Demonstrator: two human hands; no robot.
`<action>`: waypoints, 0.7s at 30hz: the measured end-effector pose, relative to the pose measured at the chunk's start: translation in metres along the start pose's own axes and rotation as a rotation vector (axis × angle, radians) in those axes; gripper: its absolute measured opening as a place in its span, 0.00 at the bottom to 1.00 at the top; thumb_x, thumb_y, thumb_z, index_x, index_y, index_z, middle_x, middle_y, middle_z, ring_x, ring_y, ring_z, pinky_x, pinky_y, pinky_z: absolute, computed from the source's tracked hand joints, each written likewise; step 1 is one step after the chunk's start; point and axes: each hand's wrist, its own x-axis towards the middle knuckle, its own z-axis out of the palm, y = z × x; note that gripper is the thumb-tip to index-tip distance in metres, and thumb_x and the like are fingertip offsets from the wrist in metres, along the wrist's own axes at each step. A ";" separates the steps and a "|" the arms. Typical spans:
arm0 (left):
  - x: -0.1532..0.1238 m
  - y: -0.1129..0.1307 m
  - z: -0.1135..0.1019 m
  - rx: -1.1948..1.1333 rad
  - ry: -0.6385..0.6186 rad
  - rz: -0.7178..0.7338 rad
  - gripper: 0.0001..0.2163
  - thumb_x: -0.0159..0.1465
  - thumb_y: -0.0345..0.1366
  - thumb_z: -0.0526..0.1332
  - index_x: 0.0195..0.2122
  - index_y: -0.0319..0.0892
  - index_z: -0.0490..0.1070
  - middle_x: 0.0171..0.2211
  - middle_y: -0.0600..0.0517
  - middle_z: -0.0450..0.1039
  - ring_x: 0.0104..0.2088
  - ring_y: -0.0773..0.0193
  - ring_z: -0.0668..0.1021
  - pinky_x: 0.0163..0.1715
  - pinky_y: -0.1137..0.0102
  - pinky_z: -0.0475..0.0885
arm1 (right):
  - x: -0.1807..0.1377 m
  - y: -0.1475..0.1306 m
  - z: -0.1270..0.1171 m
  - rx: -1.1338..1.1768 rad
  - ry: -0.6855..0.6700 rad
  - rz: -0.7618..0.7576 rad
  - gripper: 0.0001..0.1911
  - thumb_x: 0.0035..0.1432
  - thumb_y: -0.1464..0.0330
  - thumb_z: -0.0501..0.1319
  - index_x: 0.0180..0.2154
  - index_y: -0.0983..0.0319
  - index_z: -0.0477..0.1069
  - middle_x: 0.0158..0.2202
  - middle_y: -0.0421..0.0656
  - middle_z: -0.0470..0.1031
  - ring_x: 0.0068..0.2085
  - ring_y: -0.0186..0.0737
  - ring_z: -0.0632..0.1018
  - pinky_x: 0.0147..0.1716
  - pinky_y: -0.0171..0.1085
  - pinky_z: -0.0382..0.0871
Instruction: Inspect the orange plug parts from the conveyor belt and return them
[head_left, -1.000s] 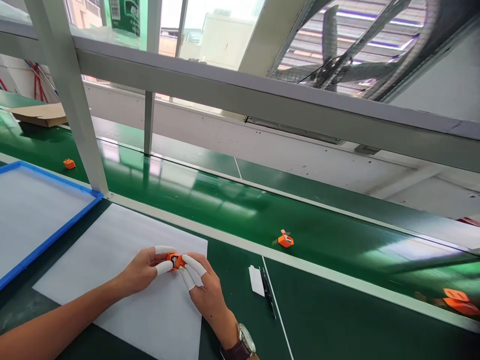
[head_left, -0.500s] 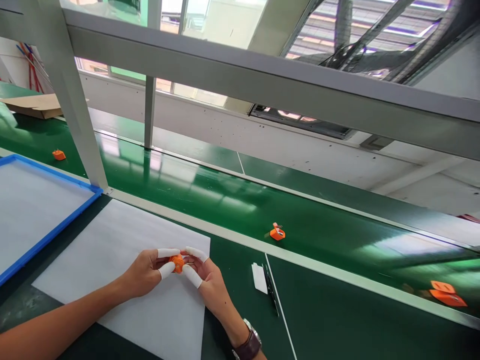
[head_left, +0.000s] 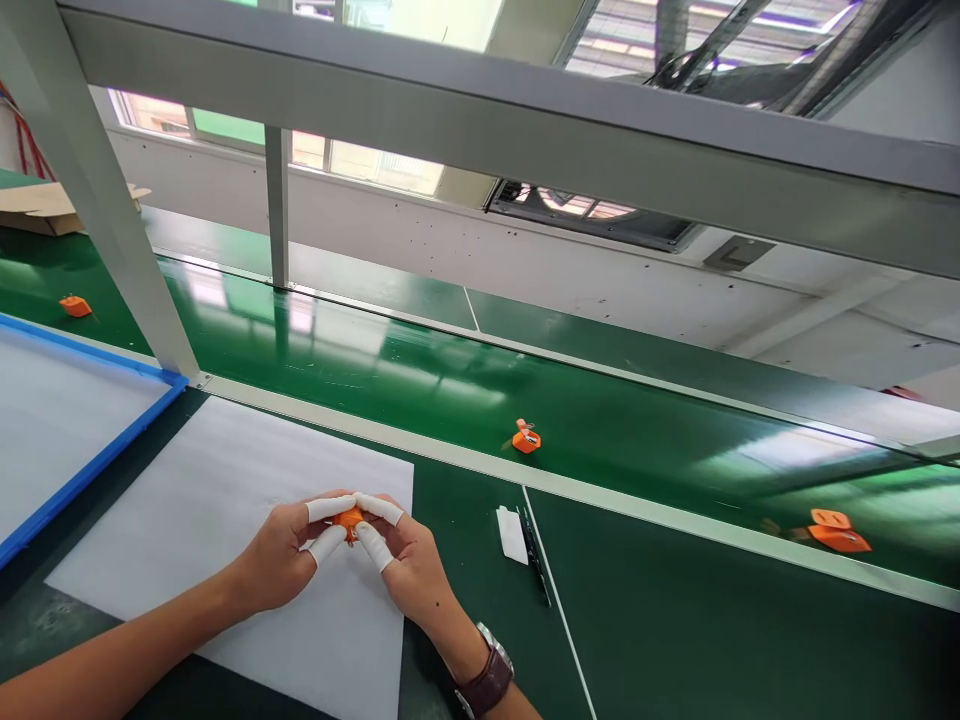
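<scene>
Between my two hands is a small orange plastic plug-like piece, held low over a white sheet. My left hand grips its left side with thumb and finger. On the other side, my right hand pinches it the same way. White covers sit on the gripping fingertips and thumbs, which hide much of the piece. A small metallic bit shows at its lower edge. The right wrist wears a watch.
Orange pieces lie on the green belt: one left, one in the middle, one right. A blue-edged tray is at left. Beside the sheet are a white card and a thin black tool. A metal frame crosses above.
The orange piece has turned in my fingers, showing a different side. Orange pieces on the belt have shifted left relative to the bench. My view has also moved slightly.
</scene>
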 end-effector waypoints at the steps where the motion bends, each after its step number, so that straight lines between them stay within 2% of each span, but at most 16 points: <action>1: 0.000 0.001 0.000 0.003 0.004 0.002 0.21 0.67 0.30 0.59 0.61 0.49 0.69 0.61 0.52 0.71 0.59 0.54 0.74 0.62 0.56 0.70 | 0.000 0.000 0.000 -0.003 0.002 -0.002 0.16 0.64 0.64 0.64 0.53 0.53 0.74 0.48 0.45 0.76 0.47 0.45 0.78 0.50 0.47 0.75; 7: 0.002 0.004 0.001 -0.073 0.042 -0.116 0.20 0.64 0.28 0.61 0.58 0.47 0.73 0.57 0.51 0.75 0.57 0.54 0.76 0.60 0.58 0.73 | -0.002 -0.006 -0.003 0.022 -0.033 0.001 0.17 0.64 0.63 0.62 0.55 0.54 0.73 0.51 0.46 0.76 0.49 0.46 0.78 0.51 0.48 0.75; 10: 0.005 0.001 0.001 -0.119 0.047 -0.163 0.17 0.65 0.31 0.62 0.55 0.45 0.75 0.54 0.49 0.78 0.54 0.54 0.79 0.58 0.58 0.75 | -0.003 -0.008 -0.007 -0.081 -0.064 0.019 0.17 0.67 0.63 0.59 0.57 0.54 0.71 0.54 0.46 0.76 0.52 0.46 0.78 0.53 0.47 0.74; 15: 0.011 -0.002 -0.001 -0.186 0.043 -0.214 0.17 0.65 0.35 0.63 0.55 0.42 0.75 0.53 0.46 0.78 0.53 0.51 0.80 0.56 0.57 0.76 | 0.000 -0.004 -0.014 -0.389 0.021 -0.075 0.17 0.71 0.64 0.52 0.55 0.57 0.73 0.50 0.46 0.77 0.48 0.44 0.78 0.52 0.44 0.72; 21: 0.012 0.000 -0.005 -0.203 0.026 -0.249 0.19 0.64 0.38 0.64 0.56 0.42 0.74 0.54 0.46 0.77 0.56 0.50 0.77 0.60 0.53 0.71 | 0.004 0.006 -0.018 -0.424 0.094 -0.044 0.16 0.70 0.62 0.53 0.52 0.58 0.75 0.46 0.46 0.78 0.42 0.43 0.79 0.46 0.42 0.73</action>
